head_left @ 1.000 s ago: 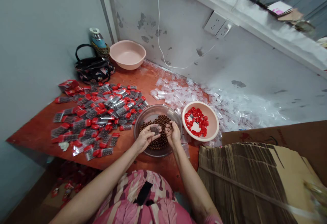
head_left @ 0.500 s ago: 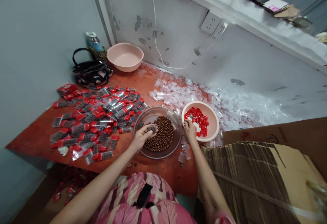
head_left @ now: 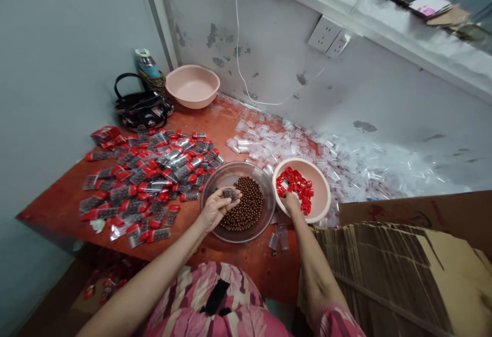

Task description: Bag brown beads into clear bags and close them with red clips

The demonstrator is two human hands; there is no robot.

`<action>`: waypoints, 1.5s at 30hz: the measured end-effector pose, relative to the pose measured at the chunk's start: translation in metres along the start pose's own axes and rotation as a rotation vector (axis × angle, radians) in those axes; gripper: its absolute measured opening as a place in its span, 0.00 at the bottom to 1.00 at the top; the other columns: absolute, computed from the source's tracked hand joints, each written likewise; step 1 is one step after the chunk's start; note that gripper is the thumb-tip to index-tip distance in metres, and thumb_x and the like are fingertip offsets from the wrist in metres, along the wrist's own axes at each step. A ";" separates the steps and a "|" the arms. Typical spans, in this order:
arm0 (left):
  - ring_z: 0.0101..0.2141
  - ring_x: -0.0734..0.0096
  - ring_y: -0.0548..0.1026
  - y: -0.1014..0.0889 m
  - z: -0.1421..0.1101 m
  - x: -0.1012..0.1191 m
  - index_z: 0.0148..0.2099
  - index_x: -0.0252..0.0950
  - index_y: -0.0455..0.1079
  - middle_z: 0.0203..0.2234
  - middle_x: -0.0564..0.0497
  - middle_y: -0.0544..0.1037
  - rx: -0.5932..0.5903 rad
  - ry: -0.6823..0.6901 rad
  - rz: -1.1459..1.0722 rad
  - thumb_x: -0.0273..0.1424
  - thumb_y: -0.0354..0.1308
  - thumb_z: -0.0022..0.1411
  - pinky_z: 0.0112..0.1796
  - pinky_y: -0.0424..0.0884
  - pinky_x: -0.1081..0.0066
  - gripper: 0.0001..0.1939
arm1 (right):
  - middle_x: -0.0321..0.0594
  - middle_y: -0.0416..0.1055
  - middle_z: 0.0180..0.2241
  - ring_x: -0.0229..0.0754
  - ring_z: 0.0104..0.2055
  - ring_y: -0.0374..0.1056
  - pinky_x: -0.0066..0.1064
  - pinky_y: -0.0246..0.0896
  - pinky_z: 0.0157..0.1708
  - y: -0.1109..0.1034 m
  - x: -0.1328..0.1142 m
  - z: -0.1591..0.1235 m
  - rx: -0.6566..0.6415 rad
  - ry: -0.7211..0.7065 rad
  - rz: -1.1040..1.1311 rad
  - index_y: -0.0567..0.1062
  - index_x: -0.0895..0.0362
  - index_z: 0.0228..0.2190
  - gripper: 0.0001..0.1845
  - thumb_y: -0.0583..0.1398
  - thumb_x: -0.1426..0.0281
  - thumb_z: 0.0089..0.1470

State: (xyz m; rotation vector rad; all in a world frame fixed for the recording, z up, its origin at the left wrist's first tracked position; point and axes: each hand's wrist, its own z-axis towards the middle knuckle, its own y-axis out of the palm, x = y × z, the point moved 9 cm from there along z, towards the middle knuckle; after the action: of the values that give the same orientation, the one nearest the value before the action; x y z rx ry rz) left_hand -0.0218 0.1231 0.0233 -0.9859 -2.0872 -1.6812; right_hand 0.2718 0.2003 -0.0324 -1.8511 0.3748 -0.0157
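Note:
My left hand [head_left: 216, 207] is above the clear bowl [head_left: 208, 218], its fingers closed around a small clear plastic case [head_left: 230, 194] with dark beads showing inside. Below it, many round brown beads [head_left: 246, 206] fill part of that bowl. My right hand [head_left: 291, 203] reaches over the near left rim of a pale pink bowl [head_left: 322, 193]. Its fingers are bent down at the red caps [head_left: 295, 180] lying in there. Whatever those fingertips pinch is hidden.
On the left lies a heap of filled, red-capped cases [head_left: 154, 173]. Empty clear cases [head_left: 277, 142] spread along the wall. A pink basin [head_left: 194, 88] and a black handbag [head_left: 142, 108] stand at the back left. Flattened cardboard [head_left: 384, 270] is stacked at the right.
My right hand has moved from the rim down to the red caps inside the pale pink bowl. My left hand still holds its case over the beads. The view has shifted slightly.

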 end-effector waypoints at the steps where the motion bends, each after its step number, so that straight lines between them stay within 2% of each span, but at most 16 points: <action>1: 0.45 0.61 0.71 -0.001 0.000 -0.001 0.43 0.35 0.66 0.40 0.46 0.76 -0.001 -0.005 -0.001 0.22 0.56 0.50 0.49 0.63 0.60 0.15 | 0.52 0.71 0.33 0.46 0.35 0.67 0.31 0.56 0.32 -0.006 -0.007 -0.003 0.033 -0.024 -0.007 0.73 0.62 0.36 0.14 0.53 0.67 0.50; 3: 0.45 0.60 0.71 -0.005 0.001 -0.002 0.43 0.34 0.66 0.39 0.46 0.76 0.007 -0.013 -0.002 0.22 0.56 0.50 0.49 0.63 0.60 0.15 | 0.53 0.68 0.41 0.46 0.42 0.64 0.34 0.55 0.38 -0.015 -0.030 -0.011 0.091 -0.115 -0.009 0.68 0.62 0.44 0.19 0.45 0.68 0.56; 5: 0.45 0.60 0.71 -0.009 0.001 -0.003 0.42 0.34 0.67 0.39 0.46 0.76 0.039 -0.013 -0.003 0.22 0.56 0.50 0.49 0.63 0.59 0.14 | 0.48 0.65 0.46 0.43 0.47 0.60 0.31 0.53 0.43 -0.010 -0.064 -0.024 0.092 -0.259 -0.002 0.65 0.58 0.47 0.19 0.43 0.68 0.58; 8: 0.44 0.61 0.72 -0.016 0.001 -0.004 0.41 0.34 0.67 0.38 0.46 0.77 0.090 -0.013 0.001 0.23 0.56 0.50 0.49 0.63 0.59 0.13 | 0.38 0.69 0.41 0.38 0.43 0.63 0.26 0.55 0.42 0.025 -0.117 -0.049 -0.023 -0.471 -0.013 0.70 0.51 0.40 0.13 0.50 0.66 0.56; 10: 0.44 0.61 0.71 -0.020 -0.001 -0.003 0.41 0.34 0.67 0.38 0.46 0.77 0.100 -0.012 0.011 0.23 0.56 0.50 0.48 0.64 0.60 0.13 | 0.39 0.70 0.38 0.38 0.39 0.65 0.26 0.57 0.39 0.052 -0.139 -0.062 -0.082 -0.533 -0.045 0.71 0.52 0.37 0.10 0.51 0.67 0.55; 14: 0.45 0.62 0.71 -0.027 -0.006 0.001 0.42 0.33 0.67 0.38 0.46 0.76 0.097 0.008 0.037 0.23 0.56 0.51 0.46 0.66 0.64 0.14 | 0.45 0.69 0.37 0.42 0.39 0.65 0.29 0.58 0.35 0.088 -0.156 -0.072 -0.125 -0.552 -0.119 0.70 0.57 0.35 0.10 0.50 0.72 0.55; 18: 0.43 0.63 0.72 -0.034 -0.011 -0.002 0.42 0.33 0.68 0.39 0.45 0.76 0.117 0.013 0.086 0.25 0.58 0.51 0.44 0.67 0.65 0.14 | 0.46 0.69 0.36 0.42 0.39 0.64 0.30 0.58 0.36 0.095 -0.160 -0.071 -0.145 -0.575 -0.154 0.70 0.58 0.34 0.12 0.47 0.74 0.55; 23: 0.42 0.66 0.72 -0.039 -0.012 -0.003 0.41 0.34 0.69 0.40 0.47 0.75 0.130 0.054 0.158 0.27 0.59 0.49 0.45 0.67 0.67 0.14 | 0.47 0.70 0.35 0.43 0.38 0.65 0.31 0.59 0.36 0.081 -0.163 -0.071 -0.121 -0.567 -0.113 0.71 0.60 0.32 0.09 0.51 0.74 0.52; 26: 0.42 0.66 0.72 -0.043 -0.012 -0.002 0.42 0.35 0.69 0.41 0.47 0.74 0.133 0.072 0.300 0.29 0.58 0.50 0.44 0.67 0.65 0.15 | 0.43 0.70 0.36 0.40 0.39 0.65 0.29 0.59 0.38 0.055 -0.162 -0.076 -0.065 -0.537 -0.042 0.70 0.58 0.35 0.10 0.50 0.70 0.54; 28: 0.41 0.66 0.72 -0.044 -0.011 -0.003 0.42 0.35 0.69 0.41 0.46 0.74 0.129 0.085 0.397 0.30 0.58 0.49 0.44 0.66 0.65 0.15 | 0.40 0.69 0.40 0.37 0.41 0.64 0.27 0.58 0.41 0.029 -0.164 -0.084 -0.005 -0.555 0.064 0.68 0.56 0.39 0.12 0.47 0.68 0.57; 33: 0.40 0.64 0.72 -0.045 -0.005 -0.013 0.41 0.35 0.71 0.38 0.47 0.76 0.125 0.092 0.490 0.30 0.61 0.46 0.43 0.66 0.66 0.16 | 0.39 0.69 0.34 0.36 0.39 0.64 0.27 0.58 0.41 -0.036 -0.188 -0.124 0.075 -0.851 0.622 0.70 0.56 0.35 0.10 0.52 0.66 0.55; 35: 0.39 0.64 0.72 -0.043 -0.003 -0.016 0.41 0.35 0.71 0.37 0.47 0.76 0.125 0.096 0.509 0.30 0.61 0.45 0.43 0.66 0.66 0.17 | 0.39 0.69 0.33 0.37 0.38 0.64 0.29 0.58 0.41 -0.044 -0.194 -0.136 0.076 -0.916 0.666 0.72 0.56 0.34 0.09 0.53 0.67 0.54; 37: 0.39 0.64 0.72 -0.040 -0.003 -0.017 0.42 0.35 0.71 0.37 0.48 0.76 0.118 0.098 0.520 0.30 0.61 0.45 0.43 0.66 0.65 0.18 | 0.39 0.69 0.33 0.37 0.38 0.64 0.29 0.58 0.41 -0.045 -0.194 -0.140 0.084 -0.911 0.687 0.73 0.55 0.35 0.09 0.54 0.68 0.53; 39: 0.40 0.63 0.72 -0.035 -0.003 -0.017 0.42 0.35 0.71 0.38 0.47 0.76 0.096 0.079 0.519 0.31 0.61 0.45 0.43 0.66 0.65 0.18 | 0.39 0.70 0.35 0.37 0.39 0.65 0.29 0.59 0.41 -0.045 -0.184 -0.136 0.106 -0.842 0.758 0.73 0.54 0.37 0.11 0.53 0.69 0.54; 41: 0.41 0.62 0.72 -0.031 -0.004 -0.015 0.42 0.34 0.71 0.40 0.46 0.75 0.079 0.048 0.473 0.31 0.61 0.47 0.44 0.66 0.64 0.18 | 0.39 0.71 0.37 0.37 0.40 0.65 0.29 0.59 0.43 -0.044 -0.163 -0.123 0.153 -0.718 0.836 0.72 0.53 0.39 0.12 0.53 0.68 0.54; 45: 0.43 0.61 0.71 -0.035 -0.004 -0.007 0.43 0.35 0.69 0.42 0.46 0.74 0.116 0.047 0.348 0.34 0.59 0.49 0.45 0.67 0.61 0.17 | 0.36 0.73 0.36 0.37 0.39 0.67 0.27 0.60 0.40 -0.036 -0.087 -0.076 0.228 -0.286 0.676 0.73 0.55 0.37 0.13 0.52 0.65 0.53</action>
State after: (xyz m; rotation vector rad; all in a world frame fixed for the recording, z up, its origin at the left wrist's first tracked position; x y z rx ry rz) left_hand -0.0407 0.1138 -0.0054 -1.1795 -1.8313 -1.3806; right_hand 0.1829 0.1625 0.0407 -1.4023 0.7443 0.6347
